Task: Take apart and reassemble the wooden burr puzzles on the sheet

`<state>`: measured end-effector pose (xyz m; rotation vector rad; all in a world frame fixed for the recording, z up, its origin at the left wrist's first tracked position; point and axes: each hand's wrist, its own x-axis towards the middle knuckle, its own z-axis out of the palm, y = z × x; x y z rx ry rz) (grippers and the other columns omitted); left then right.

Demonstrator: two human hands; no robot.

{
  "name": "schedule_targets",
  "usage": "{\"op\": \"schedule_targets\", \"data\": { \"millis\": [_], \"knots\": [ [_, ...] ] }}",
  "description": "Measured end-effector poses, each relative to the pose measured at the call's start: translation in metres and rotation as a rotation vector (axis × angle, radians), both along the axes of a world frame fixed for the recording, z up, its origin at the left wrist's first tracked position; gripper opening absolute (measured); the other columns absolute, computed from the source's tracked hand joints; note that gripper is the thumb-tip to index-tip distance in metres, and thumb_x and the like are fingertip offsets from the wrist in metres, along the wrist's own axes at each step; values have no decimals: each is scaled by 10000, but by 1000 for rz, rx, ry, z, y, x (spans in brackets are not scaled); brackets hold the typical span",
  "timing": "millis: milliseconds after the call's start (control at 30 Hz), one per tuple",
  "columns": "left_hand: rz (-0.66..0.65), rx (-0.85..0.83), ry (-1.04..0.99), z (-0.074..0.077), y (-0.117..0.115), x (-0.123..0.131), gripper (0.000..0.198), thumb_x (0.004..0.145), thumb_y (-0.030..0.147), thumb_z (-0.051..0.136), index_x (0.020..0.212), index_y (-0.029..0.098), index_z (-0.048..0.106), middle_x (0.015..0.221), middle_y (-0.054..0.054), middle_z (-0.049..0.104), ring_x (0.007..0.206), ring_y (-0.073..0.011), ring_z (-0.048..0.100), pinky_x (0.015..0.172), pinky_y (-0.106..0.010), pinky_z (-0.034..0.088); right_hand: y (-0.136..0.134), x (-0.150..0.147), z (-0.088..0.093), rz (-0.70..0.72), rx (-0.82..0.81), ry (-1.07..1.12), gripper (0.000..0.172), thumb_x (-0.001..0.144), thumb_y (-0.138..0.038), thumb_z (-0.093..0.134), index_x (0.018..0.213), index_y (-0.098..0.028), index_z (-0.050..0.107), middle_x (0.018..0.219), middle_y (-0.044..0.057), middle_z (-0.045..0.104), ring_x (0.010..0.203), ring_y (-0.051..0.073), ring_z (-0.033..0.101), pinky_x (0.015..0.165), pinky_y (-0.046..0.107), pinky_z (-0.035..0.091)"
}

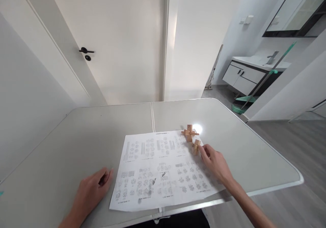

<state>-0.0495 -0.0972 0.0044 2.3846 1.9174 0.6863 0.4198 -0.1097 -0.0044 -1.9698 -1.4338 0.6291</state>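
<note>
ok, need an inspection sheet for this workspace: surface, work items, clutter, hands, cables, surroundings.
Surface: light grey table, centre seam, bright glare spot near the wooden parts.
Work items: printed sheet with diagrams, two small dark marks mid-sheet; cross-shaped wooden assembly by its upper right corner; smaller wooden piece beside that.
Clutter: teal bit at left picture edge, too cut off to identify.
Hands: left hand on the table left of the sheet, loosely curled, no item visible in it; right hand has fingertips at the smaller piece, grip unclear.
Cables: nothing seen.
Surroundings: white door, washbasin cabinet, green dustpan.
</note>
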Motion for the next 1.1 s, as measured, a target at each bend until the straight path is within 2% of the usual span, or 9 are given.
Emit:
{"op": "schedule_targets", "data": {
  "millis": [100,200,300,400,467,567,700,933,1100],
  "knots": [
    [-140,-45,-132,6,13,25,446,962,449,499,624,214,328,549,71,305,500,-105,291,533,-233,294,2,-16,11,161,21,191,499,1032,-642,384,761,-248,522,627,-10,589,567,188,517,624,304,402],
    [-306,-252,-286,16,33,65,375,995,440,498,694,221,451,605,49,451,542,-122,413,557,-232,367,10,-43,17,297,44,402,468,1040,-628,405,811,-239,531,685,-11,606,588,173,520,620,292,418],
    [-409,-382,-435,21,59,106,251,975,487,576,988,238,601,967,-34,684,826,-183,617,775,-289,506,32,-76,12,361,111,548,452,1037,-623,436,836,-231,537,723,-4,605,583,161,504,588,287,409],
    [-488,-431,-598,14,85,134,464,953,527,620,1325,259,550,1302,-95,668,1113,-245,636,987,-369,502,62,-108,1,409,201,650,445,1027,-640,448,920,-225,565,732,-10,589,575,155,490,569,288,401],
    [-522,-471,-669,5,100,144,497,952,550,622,1341,247,559,1304,-99,679,1141,-264,644,1023,-388,493,81,-125,-4,444,216,697,459,1008,-664,473,988,-219,587,703,-28,555,548,148,465,547,285,391],
    [-473,-438,-787,-7,114,147,532,928,547,666,1331,212,573,1259,-104,701,1189,-277,644,1066,-394,476,99,-143,-8,492,189,797,501,982,-707,487,1051,-221,588,630,-59,506,511,140,424,528,276,370],
    [-484,-481,-947,-11,118,138,582,920,507,699,1395,211,536,1304,-102,679,1208,-264,649,1057,-380,499,107,-148,-6,630,87,872,518,944,-738,534,965,-223,587,668,-38,565,523,129,452,540,269,377],
    [-661,-641,-1053,0,111,128,629,897,469,752,1424,211,525,1364,-133,640,1173,-284,660,1004,-398,535,109,-126,1,811,-60,908,513,888,-708,653,878,-195,648,762,22,650,609,146,543,632,302,461],
    [-697,-636,-1000,10,104,131,608,894,412,771,1425,239,531,1415,-133,616,1227,-291,644,1061,-423,512,109,-126,-4,745,-20,1016,419,792,-550,837,906,-219,609,809,-6,640,645,139,550,601,282,458]
  ]
}}
